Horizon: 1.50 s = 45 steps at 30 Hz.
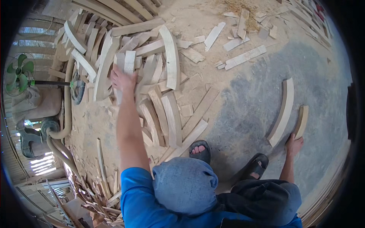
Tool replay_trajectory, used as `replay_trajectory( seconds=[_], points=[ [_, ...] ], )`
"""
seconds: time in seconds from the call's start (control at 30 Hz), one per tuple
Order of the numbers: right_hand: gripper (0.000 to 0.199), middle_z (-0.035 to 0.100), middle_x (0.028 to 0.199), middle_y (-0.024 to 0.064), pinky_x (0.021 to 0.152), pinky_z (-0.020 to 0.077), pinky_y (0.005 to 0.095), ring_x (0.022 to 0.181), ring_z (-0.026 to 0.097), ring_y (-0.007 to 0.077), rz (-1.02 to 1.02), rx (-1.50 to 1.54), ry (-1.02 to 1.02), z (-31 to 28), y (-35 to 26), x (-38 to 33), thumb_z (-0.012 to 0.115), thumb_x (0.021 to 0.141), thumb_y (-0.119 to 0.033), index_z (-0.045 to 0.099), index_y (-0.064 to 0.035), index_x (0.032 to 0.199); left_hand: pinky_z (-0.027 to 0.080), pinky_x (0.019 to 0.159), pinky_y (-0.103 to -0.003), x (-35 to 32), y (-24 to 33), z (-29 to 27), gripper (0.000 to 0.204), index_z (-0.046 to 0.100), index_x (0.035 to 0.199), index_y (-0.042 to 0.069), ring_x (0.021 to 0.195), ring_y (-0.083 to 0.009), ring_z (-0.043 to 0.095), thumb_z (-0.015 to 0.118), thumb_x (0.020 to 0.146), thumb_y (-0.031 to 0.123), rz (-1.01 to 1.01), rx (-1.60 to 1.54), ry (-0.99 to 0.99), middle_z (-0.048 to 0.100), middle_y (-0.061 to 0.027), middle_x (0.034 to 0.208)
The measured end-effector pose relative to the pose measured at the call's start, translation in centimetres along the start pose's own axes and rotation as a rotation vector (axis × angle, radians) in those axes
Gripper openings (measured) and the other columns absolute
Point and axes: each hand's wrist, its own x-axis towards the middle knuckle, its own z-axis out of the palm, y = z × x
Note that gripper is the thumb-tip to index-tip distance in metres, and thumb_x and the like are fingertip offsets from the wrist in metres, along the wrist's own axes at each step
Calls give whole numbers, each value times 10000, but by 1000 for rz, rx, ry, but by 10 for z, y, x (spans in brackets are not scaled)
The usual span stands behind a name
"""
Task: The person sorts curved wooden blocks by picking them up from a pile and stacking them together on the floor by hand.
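Far to the left, over a heap of curved wooden pieces point(152, 83) on the sandy ground, the left hand point(122, 80) lies stretched out, fingers spread flat on a pale short board point(125, 62) near the top of the heap; whether it grips the board or only presses on it is hard to tell, since the fingertips merge with the wood. Well apart, near and to the right, the right hand point(294, 143) rests at the near end of a small curved block point(302, 121) lying on the grey concrete floor point(247, 98), just beside a longer curved plank point(283, 112); its fingers are partly hidden under the block's edge, so their hold cannot be made out. Sandalled feet point(199, 150) sit between both arms, and a green fan point(19, 72) is cut off at the left rim
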Motion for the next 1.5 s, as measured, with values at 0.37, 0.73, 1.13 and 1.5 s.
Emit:
replay_trajectory(
  seconds=[0.37,0.73,1.13,1.5],
  points=[
    [645,528,1235,260,965,420,474,1123,521,429,-9,-34,48,2,12,4,640,803,-426,515,42,1228,293,1089,-522,-28,46,-33,1035,330,1412,91,1304,-376,376,867,558,322,129,34,-459,440,-194,1361],
    [629,530,1239,264,969,422,473,1147,517,429,-26,-54,66,6,8,3,643,809,-425,527,41,1215,443,1013,-392,3,-20,-18,884,531,1325,13,1174,-324,572,832,635,478,271,-260,-779,578,-232,1282],
    [602,551,1186,278,968,410,479,1127,512,439,-70,-46,73,6,18,8,657,817,-379,524,71,1194,419,986,-473,42,-108,-29,658,519,1342,130,1212,-334,502,733,772,379,-86,319,-210,522,-168,1314],
    [699,552,1235,285,998,403,476,1184,500,442,-98,-84,-102,-7,18,24,654,822,-487,529,57,1242,494,818,-441,-48,-67,-89,498,641,1097,25,965,-378,588,760,646,199,541,-420,-250,593,-184,1003]
  ],
)
